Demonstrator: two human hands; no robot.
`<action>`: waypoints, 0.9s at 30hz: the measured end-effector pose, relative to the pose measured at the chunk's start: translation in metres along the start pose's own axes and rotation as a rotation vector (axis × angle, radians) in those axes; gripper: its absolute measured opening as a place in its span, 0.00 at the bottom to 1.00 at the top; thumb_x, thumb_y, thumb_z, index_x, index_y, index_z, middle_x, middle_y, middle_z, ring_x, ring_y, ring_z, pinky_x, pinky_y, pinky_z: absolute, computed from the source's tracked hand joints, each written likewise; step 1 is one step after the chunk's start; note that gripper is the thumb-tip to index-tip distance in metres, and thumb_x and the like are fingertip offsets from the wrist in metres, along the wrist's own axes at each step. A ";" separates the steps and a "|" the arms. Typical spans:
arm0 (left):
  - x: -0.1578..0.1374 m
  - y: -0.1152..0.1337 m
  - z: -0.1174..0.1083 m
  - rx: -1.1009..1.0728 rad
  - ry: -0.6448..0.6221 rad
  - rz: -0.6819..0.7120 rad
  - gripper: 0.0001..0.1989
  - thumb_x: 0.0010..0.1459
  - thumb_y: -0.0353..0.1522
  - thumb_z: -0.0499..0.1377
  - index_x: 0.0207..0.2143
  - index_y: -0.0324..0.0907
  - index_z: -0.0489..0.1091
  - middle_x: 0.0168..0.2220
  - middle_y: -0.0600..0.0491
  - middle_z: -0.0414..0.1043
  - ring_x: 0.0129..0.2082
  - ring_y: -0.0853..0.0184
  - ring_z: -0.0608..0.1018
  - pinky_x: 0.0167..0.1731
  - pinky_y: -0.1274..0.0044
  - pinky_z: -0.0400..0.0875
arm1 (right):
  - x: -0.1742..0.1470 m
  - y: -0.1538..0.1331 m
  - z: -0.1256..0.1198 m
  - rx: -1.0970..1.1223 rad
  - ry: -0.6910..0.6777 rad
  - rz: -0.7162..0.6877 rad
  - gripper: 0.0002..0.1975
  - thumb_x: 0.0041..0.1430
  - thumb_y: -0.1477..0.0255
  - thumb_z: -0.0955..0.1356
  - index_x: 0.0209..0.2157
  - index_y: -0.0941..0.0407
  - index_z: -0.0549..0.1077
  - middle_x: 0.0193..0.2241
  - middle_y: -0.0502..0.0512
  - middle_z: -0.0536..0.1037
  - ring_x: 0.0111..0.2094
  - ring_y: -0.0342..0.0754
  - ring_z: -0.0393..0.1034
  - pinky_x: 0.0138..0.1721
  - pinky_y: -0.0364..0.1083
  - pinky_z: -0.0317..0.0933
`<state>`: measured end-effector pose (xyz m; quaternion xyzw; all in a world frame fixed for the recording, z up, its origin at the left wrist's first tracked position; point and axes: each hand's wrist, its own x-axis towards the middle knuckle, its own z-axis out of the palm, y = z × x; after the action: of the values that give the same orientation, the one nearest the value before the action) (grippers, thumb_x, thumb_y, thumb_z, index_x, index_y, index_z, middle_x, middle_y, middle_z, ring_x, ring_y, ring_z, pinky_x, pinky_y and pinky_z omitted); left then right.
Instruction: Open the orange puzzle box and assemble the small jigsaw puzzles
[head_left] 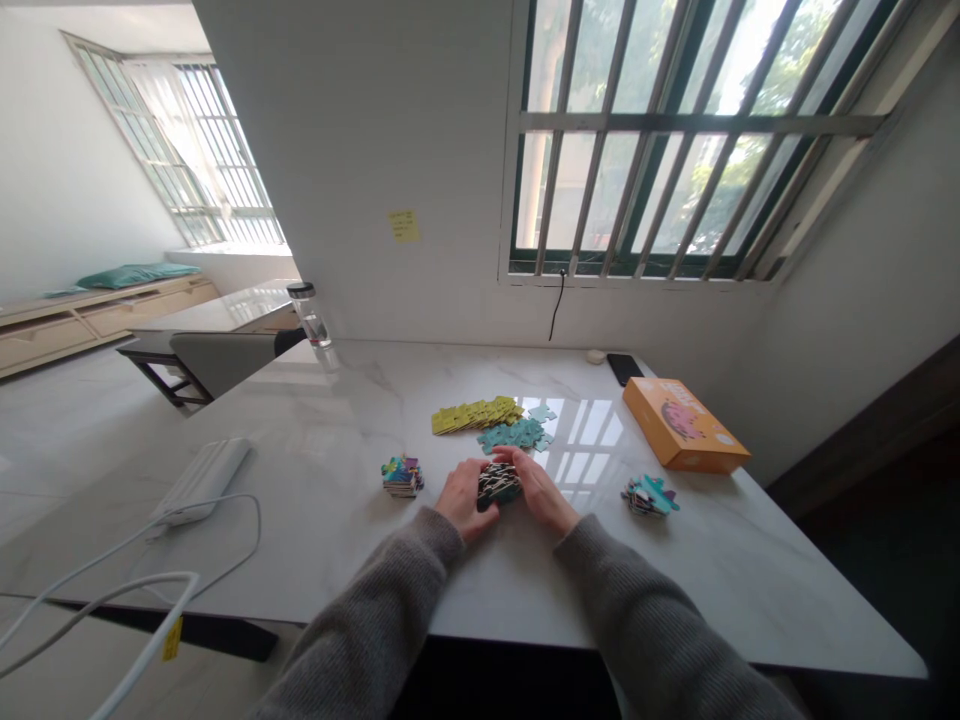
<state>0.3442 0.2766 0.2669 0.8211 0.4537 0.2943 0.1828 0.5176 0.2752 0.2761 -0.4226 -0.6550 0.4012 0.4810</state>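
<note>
– Which step are we on?
– Squaring pieces, we judge: left hand [462, 498] and right hand [543, 494] curled round a dark puzzle stack [498, 486], grip partly closed, snug against its sides, just this side of the teal pile [513, 436].
– Next move?
– Even pressure, we think, edges kept aligned

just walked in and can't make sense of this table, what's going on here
A person at the table has the left hand and right hand cupped around a dark pile of puzzle pieces. Just beyond lie a yellow row of pieces and some teal pieces. A colourful stack stands to the left, another stack to the right, with an orange box behind it.
</note>
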 end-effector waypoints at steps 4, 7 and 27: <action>0.004 0.002 0.002 0.068 -0.015 0.063 0.26 0.49 0.32 0.60 0.51 0.42 0.61 0.45 0.46 0.68 0.47 0.53 0.72 0.47 0.63 0.66 | -0.009 -0.007 0.010 -0.106 0.064 -0.066 0.22 0.69 0.55 0.57 0.51 0.53 0.71 0.49 0.59 0.74 0.54 0.52 0.67 0.60 0.54 0.58; 0.003 -0.002 0.002 0.088 0.047 0.177 0.28 0.47 0.31 0.61 0.52 0.42 0.61 0.48 0.44 0.66 0.48 0.53 0.70 0.48 0.62 0.66 | -0.010 -0.010 0.009 -0.066 0.159 0.016 0.21 0.67 0.56 0.58 0.52 0.52 0.70 0.50 0.58 0.73 0.55 0.53 0.66 0.58 0.54 0.61; -0.005 -0.008 0.001 -0.265 0.060 0.343 0.38 0.48 0.35 0.68 0.59 0.44 0.56 0.57 0.42 0.60 0.57 0.52 0.68 0.56 0.58 0.66 | -0.008 -0.011 -0.017 -0.110 -0.185 -0.019 0.16 0.65 0.61 0.63 0.47 0.53 0.76 0.45 0.56 0.76 0.49 0.54 0.69 0.55 0.54 0.60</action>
<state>0.3374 0.2770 0.2601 0.8459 0.2699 0.4024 0.2228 0.5335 0.2657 0.2875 -0.4030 -0.7217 0.3975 0.3984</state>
